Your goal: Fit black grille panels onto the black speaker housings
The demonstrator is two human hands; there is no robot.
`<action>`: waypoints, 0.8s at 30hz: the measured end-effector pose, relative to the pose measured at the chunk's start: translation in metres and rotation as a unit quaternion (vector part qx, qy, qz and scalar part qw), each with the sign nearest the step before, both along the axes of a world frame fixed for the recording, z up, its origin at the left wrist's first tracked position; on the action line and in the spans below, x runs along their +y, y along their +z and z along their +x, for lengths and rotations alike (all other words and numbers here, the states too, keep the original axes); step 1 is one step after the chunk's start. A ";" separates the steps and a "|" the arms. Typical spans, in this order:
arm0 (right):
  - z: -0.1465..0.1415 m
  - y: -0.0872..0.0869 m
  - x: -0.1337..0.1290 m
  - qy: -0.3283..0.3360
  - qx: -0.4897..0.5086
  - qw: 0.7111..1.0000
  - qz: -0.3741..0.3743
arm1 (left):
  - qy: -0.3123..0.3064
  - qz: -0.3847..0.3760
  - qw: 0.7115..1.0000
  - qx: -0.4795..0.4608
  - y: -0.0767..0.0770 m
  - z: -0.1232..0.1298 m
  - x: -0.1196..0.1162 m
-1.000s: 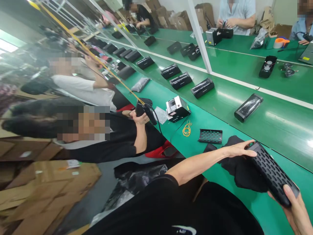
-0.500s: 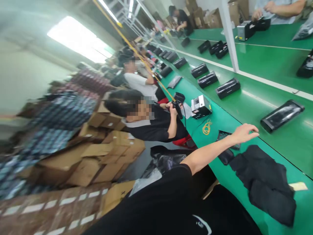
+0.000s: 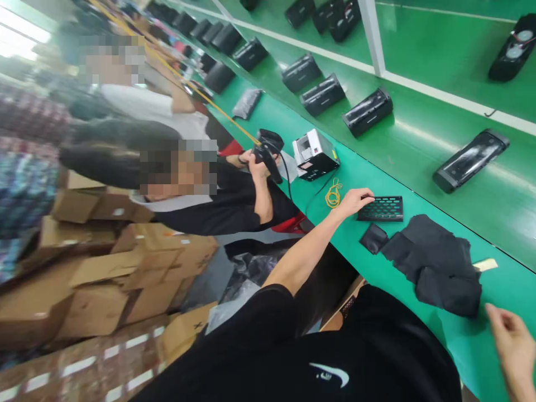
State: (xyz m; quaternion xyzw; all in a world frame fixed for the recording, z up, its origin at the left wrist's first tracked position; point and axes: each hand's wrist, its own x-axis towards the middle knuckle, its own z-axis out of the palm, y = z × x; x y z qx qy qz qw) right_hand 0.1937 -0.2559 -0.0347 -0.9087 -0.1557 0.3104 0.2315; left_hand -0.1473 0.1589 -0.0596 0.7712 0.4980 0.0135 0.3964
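My left hand (image 3: 355, 202) is at the left end of a black slotted tray (image 3: 387, 209), its fingers closed on the tray's edge. Below the tray lies a small black pouch-like piece (image 3: 373, 238). Black cloth pieces (image 3: 444, 257) are spread on the green table, with a pale strip (image 3: 486, 265) at their right side. At the lower right, my right hand (image 3: 508, 335) hovers near the cloth with fingers apart and nothing in it.
Black speakers (image 3: 471, 161) stand on the green conveyor (image 3: 419, 162) beyond the table. A white and black box (image 3: 315, 155) and a yellow cord (image 3: 334, 194) lie to the left. Beside me a person (image 3: 234, 195) holds a black device. Cartons (image 3: 100, 304) fill the lower left.
The view has shifted. My left hand has come down from above the table's far edge to the slotted tray and closed on it. My right hand has come into view.
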 end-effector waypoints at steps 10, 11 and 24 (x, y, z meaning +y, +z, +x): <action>-0.084 -0.026 0.041 0.071 -0.044 0.996 -0.045 | -0.126 -0.007 0.990 -0.069 -0.007 0.124 -0.060; -0.084 -0.027 0.043 0.080 -0.046 0.995 -0.042 | -0.124 0.007 0.990 -0.071 -0.005 0.130 -0.065; -0.054 -0.015 0.032 0.048 0.013 0.998 0.045 | -0.149 -0.147 0.975 -0.070 0.005 0.155 -0.205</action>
